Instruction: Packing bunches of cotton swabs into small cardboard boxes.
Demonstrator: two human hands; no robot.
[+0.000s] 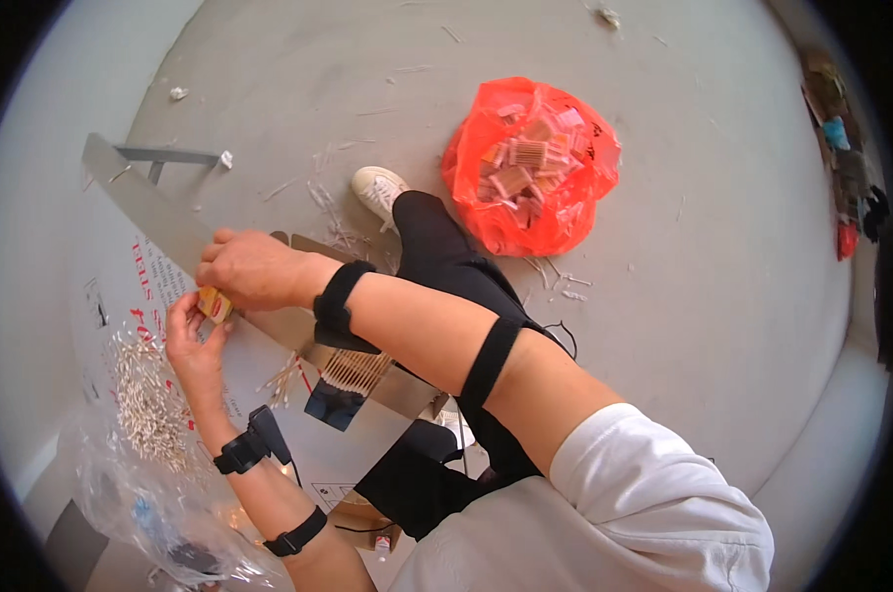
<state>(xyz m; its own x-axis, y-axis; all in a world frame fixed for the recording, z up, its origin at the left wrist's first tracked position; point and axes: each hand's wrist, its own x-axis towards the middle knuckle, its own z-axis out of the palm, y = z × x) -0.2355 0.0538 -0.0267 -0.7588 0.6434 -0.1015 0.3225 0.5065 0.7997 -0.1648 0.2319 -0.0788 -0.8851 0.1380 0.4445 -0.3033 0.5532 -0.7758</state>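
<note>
**A:** Nearest you, the clear plastic bag [141,503] sags open at your left elbow, and the heap of pale little sticks [150,400] lies loose on the white printed sheet [121,296] just above it. A sweep of your left forearm would, I think, scatter them off the sheet.

**B:** And the hands?

**A:** Your left hand [192,340] pinches a small yellow-orange block [213,304] from below. Your right hand [249,268] lies over it with fingers curled down, pressing against the long metal strip [170,232]. Whether the right fingertips grip the block I cannot tell; they are hidden. The block sits right at the strip's edge, between both hands.

**B:** So the risk is there?

**A:** Likely. That edge looks thin, and your right arm crosses your body, so a slip could drag your fingers along it or drop the block among the sticks. The comb-like bundle of sticks [353,370] under your right forearm could also be knocked off the strip.

**B:** Farther out?

**A:** Your white shoe [379,189] rests amid litter on the floor [663,296], and the red bag [531,166] of small packets sits well apart, out of easy reach.
</note>
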